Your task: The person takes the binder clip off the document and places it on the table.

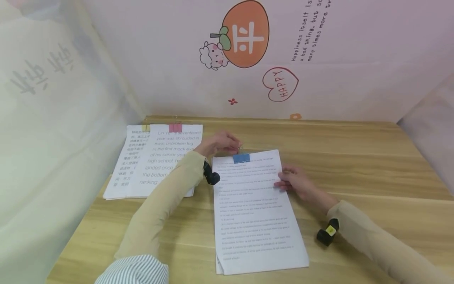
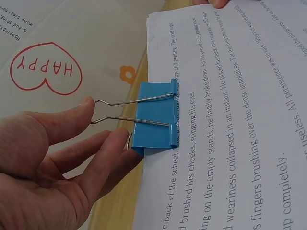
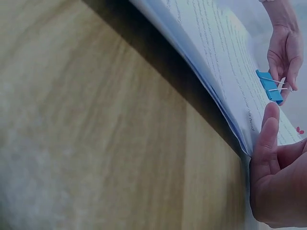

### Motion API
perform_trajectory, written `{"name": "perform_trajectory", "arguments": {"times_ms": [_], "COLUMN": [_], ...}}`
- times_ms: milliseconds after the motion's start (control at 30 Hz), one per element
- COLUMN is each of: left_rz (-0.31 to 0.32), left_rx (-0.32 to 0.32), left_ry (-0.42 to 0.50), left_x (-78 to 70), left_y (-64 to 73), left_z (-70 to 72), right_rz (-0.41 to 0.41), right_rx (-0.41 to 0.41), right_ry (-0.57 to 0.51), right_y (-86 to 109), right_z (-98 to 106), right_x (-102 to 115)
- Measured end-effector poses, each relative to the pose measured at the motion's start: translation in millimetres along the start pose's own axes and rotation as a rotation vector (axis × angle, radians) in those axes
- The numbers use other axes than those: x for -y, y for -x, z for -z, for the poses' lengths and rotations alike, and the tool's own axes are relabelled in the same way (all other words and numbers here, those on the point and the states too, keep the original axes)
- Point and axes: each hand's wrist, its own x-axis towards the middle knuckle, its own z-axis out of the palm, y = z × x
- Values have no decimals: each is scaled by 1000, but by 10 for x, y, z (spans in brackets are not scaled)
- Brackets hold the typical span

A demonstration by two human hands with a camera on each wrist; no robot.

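A stack of printed sheets (image 1: 255, 217) lies lengthwise in front of me, with a blue binder clip (image 2: 153, 115) over its top edge. My left hand (image 1: 220, 142) pinches the clip's wire handles, thumb at the upper one and fingers below, as the left wrist view shows. The right hand (image 1: 299, 183) grips the stack's right edge near the top, thumb over the page and other fingers partly hidden. In the right wrist view that long side of the stack (image 3: 211, 62) is lifted off the wood and the sheets' edges show.
To the left lie two more paper bundles, one with a yellow clip (image 1: 146, 128), the other with a pink clip (image 1: 175, 127). My left forearm crosses over them. A printed cloth wall (image 1: 170, 79) rises behind the wooden table (image 1: 337, 157).
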Motion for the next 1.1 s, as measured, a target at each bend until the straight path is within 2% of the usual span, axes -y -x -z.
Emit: {"name": "perform_trajectory", "arguments": {"times_ms": [400,767,1100], "left_rz": [-29,-99,-114], "left_rx": [-34,-59,-84], "left_ry": [-103,-171,-153], "left_x": [-31,-30,-67], "left_y": [9,-21,-54], "left_z": [-82,-107,-86], "right_rz": [-44,-54,-86], "right_rx": [-33,-26,-48], "right_ry": [-11,-8,-37], "right_y": [-13,-17,-19], "right_z": [-9,9,-11], "right_x": [-10,-25,-1]}}
